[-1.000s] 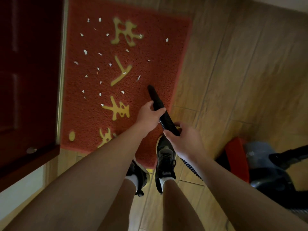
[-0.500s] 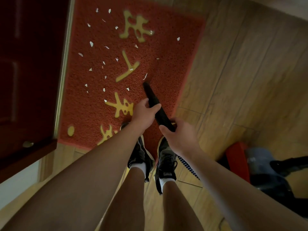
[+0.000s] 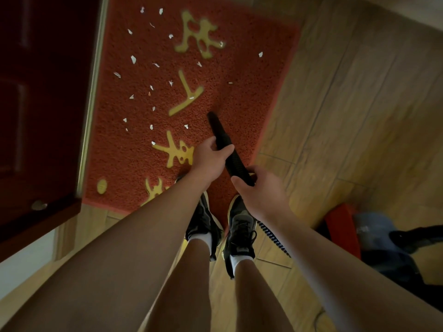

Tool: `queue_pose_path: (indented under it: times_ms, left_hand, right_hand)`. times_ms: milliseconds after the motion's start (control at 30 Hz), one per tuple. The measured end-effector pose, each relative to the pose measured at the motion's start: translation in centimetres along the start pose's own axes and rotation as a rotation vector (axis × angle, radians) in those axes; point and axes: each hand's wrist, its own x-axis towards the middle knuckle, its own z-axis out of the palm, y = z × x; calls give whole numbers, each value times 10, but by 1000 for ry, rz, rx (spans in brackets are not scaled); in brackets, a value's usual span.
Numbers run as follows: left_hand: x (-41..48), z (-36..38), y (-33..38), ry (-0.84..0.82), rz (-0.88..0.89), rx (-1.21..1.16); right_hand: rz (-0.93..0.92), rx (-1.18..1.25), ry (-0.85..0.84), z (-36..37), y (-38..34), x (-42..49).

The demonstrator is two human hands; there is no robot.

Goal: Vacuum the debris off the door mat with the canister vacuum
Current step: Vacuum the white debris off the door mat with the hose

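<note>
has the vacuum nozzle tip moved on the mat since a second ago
Yes. The vacuum nozzle has slid left across the door mat, so its tip is now closer to the yellow stroke.

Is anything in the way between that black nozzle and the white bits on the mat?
Nothing visible. Only bare door mat lies between the nozzle and the nearest scrap, just left of its tip.

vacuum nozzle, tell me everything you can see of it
The vacuum nozzle is a slim black tube, plastic by its look, with a finely ribbed grip and a narrow rounded tip. It slants forward and left, tip over the red door mat near a white scrap; whether it touches the mat cannot be told. The left hand grips it midway, the right hand its rear end, where a coiled hose runs back.
</note>
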Motion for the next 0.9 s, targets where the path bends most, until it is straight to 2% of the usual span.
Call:
queue_pose_path:
  times_ms: [900]
  left_hand:
    - [-16,-44,-29,37,-93,-112]
  right_hand:
    - [-63,-86,-89,31,-23,-9]
